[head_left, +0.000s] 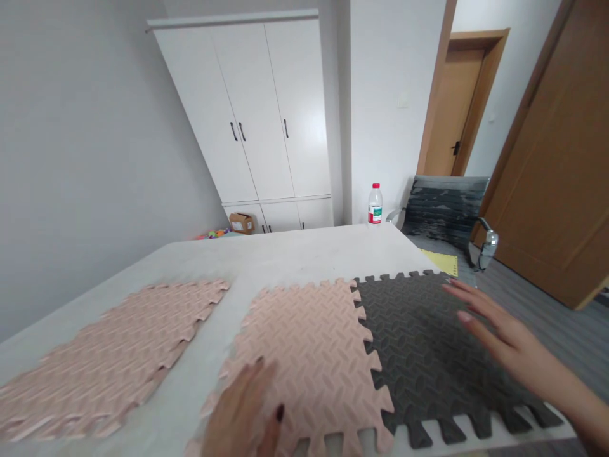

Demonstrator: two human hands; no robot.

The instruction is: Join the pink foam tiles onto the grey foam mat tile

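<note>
Left hand: the left hand [242,412] is laid flat, fingers spread, on the near left corner of the pink interlocking foam mat tile [309,362]; nothing is clasped.
Right hand: the right hand [490,324] is held with fingers stretched out over the right edge of the dark grey interlocking foam mat tile [428,349]; nothing is gripped, and whether the tile is touched cannot be told.
Joined tiles: the pink tile and the dark grey tile are locked together by their toothed edges, pink on the left, and are lain flat on the white table [295,254] near its front edge.
Loose tiles: a stack of pink foam tiles [118,355] is seen apart, to the left on the table.
Far edge: a clear plastic bottle with a red cap [375,204] is stood at the table's back.
Beside the table: a grey chair [442,216] is placed to the right, a yellow foam tile [442,261] upon it.
</note>
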